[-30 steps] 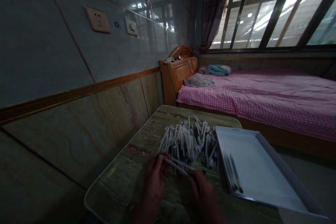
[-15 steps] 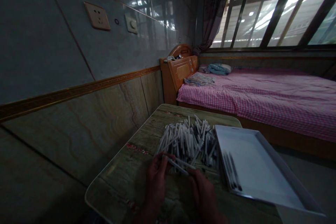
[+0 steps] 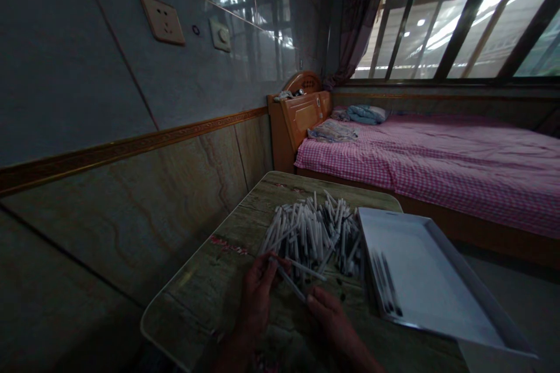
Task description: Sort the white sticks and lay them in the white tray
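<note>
A heap of thin white pens or pen tubes [image 3: 312, 233] lies on a small table [image 3: 205, 297]. My left hand [image 3: 257, 297] is closed in a pinch on the upper end of one pen [image 3: 287, 281] at the heap's near edge. My right hand [image 3: 329, 317] pinches the lower end of the same pen. A second pen lies just above it, near my left fingers. To the right a white shallow tray [image 3: 429, 280] holds a few dark pens [image 3: 385, 290] along its left side.
The table stands against a tiled wall [image 3: 131, 186] on the left. Behind it is a bed with a pink checked cover [image 3: 437, 157] and a wooden headboard [image 3: 301, 116]. A barred window [image 3: 459, 17] is beyond. The tray overhangs the table's right edge.
My right hand has drawn back toward me and lower, and the pen held between both hands now slants more steeply. The view has shifted slightly.
</note>
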The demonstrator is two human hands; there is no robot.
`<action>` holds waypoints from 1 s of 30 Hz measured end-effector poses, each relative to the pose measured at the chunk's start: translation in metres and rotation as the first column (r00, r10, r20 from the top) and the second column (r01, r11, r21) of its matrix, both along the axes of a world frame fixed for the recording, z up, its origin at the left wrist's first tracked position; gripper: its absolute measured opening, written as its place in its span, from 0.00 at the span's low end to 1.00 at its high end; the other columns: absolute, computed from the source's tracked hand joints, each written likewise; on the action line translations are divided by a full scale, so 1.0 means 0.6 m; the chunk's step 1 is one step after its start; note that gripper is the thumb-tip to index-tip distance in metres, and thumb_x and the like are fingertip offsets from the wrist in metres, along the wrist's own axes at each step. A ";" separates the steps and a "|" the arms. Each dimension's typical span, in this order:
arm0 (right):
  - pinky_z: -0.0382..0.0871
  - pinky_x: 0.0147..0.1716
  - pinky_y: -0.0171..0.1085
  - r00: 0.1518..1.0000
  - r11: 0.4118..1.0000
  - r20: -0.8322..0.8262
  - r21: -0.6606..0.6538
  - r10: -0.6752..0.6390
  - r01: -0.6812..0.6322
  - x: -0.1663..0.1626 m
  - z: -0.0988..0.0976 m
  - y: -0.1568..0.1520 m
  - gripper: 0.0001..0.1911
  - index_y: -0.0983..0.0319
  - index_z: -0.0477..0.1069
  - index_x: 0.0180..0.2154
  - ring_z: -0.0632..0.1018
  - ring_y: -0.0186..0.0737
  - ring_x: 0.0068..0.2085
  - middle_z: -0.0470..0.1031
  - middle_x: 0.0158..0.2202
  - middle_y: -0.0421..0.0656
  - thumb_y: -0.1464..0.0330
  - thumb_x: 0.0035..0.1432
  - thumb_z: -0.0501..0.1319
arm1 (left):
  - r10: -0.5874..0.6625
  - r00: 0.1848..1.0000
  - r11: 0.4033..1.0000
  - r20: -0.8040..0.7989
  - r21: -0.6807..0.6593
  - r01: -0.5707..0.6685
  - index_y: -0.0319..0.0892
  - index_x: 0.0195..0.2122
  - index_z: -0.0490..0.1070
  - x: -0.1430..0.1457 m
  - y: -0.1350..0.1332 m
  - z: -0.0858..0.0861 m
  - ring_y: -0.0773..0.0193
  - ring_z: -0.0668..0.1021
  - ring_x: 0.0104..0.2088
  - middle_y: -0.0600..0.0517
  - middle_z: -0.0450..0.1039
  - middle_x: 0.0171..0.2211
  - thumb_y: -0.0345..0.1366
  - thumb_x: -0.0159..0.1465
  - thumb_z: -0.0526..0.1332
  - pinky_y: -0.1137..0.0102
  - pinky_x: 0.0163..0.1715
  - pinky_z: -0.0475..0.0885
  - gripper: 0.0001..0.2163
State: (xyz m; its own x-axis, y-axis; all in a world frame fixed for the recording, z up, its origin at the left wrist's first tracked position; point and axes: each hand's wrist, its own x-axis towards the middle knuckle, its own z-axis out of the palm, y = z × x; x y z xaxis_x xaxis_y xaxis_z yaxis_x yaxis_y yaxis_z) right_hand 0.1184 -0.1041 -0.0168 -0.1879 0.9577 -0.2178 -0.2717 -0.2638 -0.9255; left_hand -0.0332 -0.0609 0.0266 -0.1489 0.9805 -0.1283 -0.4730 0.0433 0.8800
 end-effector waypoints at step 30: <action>0.63 0.28 0.35 -0.101 0.957 0.994 0.062 -0.035 0.284 0.302 0.055 -0.011 0.14 0.57 0.73 0.38 0.82 0.45 0.36 0.82 0.38 0.47 0.62 0.64 0.50 | 0.199 0.871 0.978 -0.450 0.036 -0.205 0.45 0.39 0.73 -0.095 0.060 -0.090 0.52 0.80 0.41 0.49 0.79 0.38 0.50 0.49 0.66 0.59 0.45 0.75 0.20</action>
State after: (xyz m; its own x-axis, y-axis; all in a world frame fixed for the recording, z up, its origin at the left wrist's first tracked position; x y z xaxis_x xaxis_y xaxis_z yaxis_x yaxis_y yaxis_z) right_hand 0.2995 -0.1106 0.0160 0.4985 0.8601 -0.1083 0.8351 -0.5100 -0.2061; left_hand -0.0904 -0.0248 -0.0272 -0.3881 0.9215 -0.0119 -0.0274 0.0013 0.9996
